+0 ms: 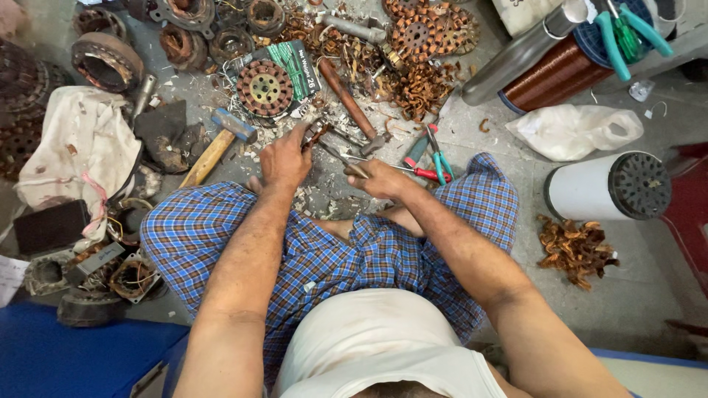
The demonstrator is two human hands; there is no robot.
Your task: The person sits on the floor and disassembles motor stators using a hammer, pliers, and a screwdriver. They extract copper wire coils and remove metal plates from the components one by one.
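Sitting cross-legged on the floor, the person is seen from above, and both hands are brought together just beyond the knees. The left hand (286, 158) is pressed down, fingers curled, on a small metal part (316, 135) that lies half hidden among white scraps; what exactly it is cannot be told. It seems to be pinned there so it cannot slide. The right hand (381, 179) is closed around the handle of a thin metal tool (341, 155), whose tip is aimed left, toward that same part, as if a prying angle is being kept low.

Everything else is kept within arm's reach. A wooden-handled hammer (215, 146) lies just left of the left hand, its head pointing away. Pliers with teal grips (440, 158) and a red-handled tool (431, 174) rest just right of the right hand. Farther off, a round motor stator (264, 88) sits on a green-printed sheet, with a long metal rod (352, 103) beside it, and stripped copper windings (420, 88) are heaped on the far side. A white cloth (81, 147) is bunched at far left, a white cylinder with a black end (608, 188) lies at right, and a copper wire spool (557, 74) is set at far right.
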